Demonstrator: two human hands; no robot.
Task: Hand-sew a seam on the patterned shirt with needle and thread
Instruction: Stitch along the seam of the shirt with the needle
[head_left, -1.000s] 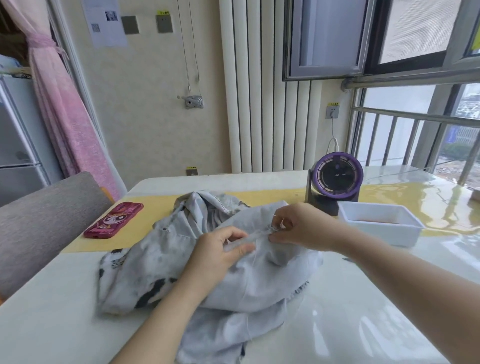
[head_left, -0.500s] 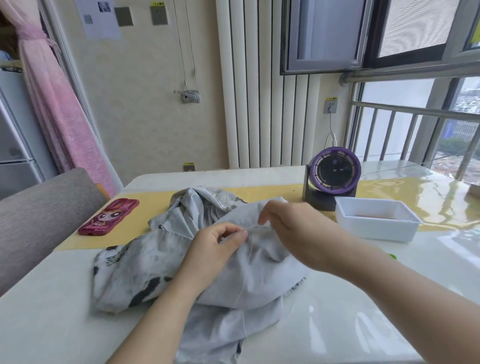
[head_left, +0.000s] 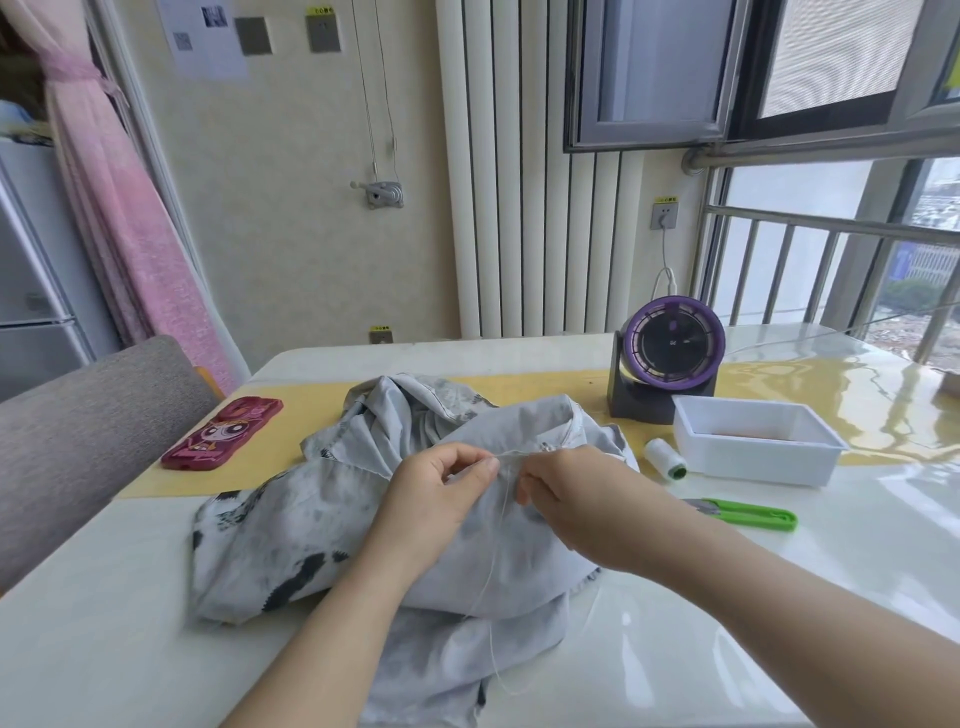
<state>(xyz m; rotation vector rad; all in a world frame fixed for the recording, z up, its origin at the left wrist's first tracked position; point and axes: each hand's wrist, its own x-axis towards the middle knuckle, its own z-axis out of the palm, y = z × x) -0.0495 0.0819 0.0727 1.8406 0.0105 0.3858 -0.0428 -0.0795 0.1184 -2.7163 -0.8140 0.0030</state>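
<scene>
Lettering on yellow tag (head_left: 666, 199) above wall socket (head_left: 664, 215) too small to read; mark at hub of purple fan (head_left: 670, 358) likewise illegible; cartoon face printed on red phone case (head_left: 223, 434). Crumpled at middle of white desk (head_left: 104, 649), far part over yellow mat (head_left: 249, 467): patterned shirt (head_left: 311, 525), pale grey with dark blotches, heap wider left to right than deep, collar-like fold toward far side, one tail trailing to near edge. Left hand (head_left: 436, 499) resting on heap, grip pinching raised fold of cloth between thumb and forefinger. Right hand (head_left: 576, 499) just beside, fingers curled, grip pinching white thread (head_left: 514, 453); needle too fine to make out. Short taut stretch of thread running roughly left to right between both hands, rest dropping over shirt toward near edge and ending in loose loop on desk. Right of shirt: white spool (head_left: 662, 454) lying on its side, green snips (head_left: 748, 515) with long axis left to right, white tray (head_left: 753, 462) in front of fan.
</scene>
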